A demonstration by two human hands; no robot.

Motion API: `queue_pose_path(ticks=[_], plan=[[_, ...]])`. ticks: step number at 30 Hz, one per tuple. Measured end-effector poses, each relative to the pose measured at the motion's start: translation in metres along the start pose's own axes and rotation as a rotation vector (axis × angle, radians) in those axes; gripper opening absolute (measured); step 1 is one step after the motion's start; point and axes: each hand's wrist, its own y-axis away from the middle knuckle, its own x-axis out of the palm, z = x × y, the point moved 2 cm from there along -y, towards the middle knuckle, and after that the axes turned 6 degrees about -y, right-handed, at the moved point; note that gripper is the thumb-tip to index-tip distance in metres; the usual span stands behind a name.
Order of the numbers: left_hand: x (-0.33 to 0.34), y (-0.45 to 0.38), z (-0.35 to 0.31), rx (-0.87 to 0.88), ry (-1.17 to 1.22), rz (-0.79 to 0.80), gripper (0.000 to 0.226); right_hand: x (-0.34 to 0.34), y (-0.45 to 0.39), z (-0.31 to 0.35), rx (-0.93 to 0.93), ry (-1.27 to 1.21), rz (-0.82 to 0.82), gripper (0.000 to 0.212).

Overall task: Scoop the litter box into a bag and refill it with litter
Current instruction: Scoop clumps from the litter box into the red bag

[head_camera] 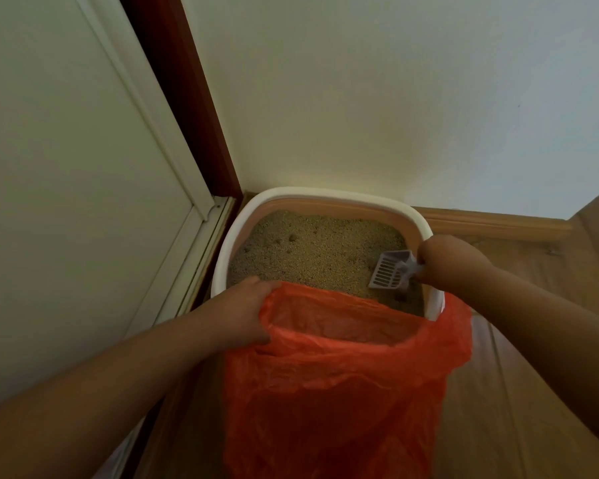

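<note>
Orange plastic bag (343, 382) hangs open in foreground, mouth against near rim of litter box (222, 257). Left hand (246, 312) grips bag's left edge, fingers curled round plastic. Right hand (446, 261) clasps handle of slotted grey scoop (389, 271), blade resting on tan litter (312, 250). Box sits in corner: door (66, 167) left, white wall (395, 98) behind.

Both bare arms reach forward and down. The left hand (244, 311) grips the rim of the orange bag (343, 375) and holds it open. The right hand (445, 259) is closed around the handle of the scoop (389, 269), wrist bent inward.
</note>
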Motion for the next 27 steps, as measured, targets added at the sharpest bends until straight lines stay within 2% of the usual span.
queue_pose_path(ticks=[8, 13, 18, 27], plan=[[0.0, -0.001, 0.004, -0.007, 0.019, -0.001, 0.102, 0.014, -0.01, -0.001, 0.055, -0.112, 0.097, 0.034], [0.002, -0.002, 0.006, -0.011, 0.015, 0.005, 0.103, 0.021, -0.017, 0.004, 0.024, -0.144, 0.095, 0.032], [0.002, -0.002, 0.008, -0.016, 0.034, 0.001, 0.104, 0.036, -0.025, 0.011, -0.012, -0.219, 0.074, 0.039], [0.001, 0.002, 0.014, -0.001, 0.115, -0.044, 0.095, 0.05, -0.044, 0.024, -0.062, -0.384, 0.035, 0.038]])
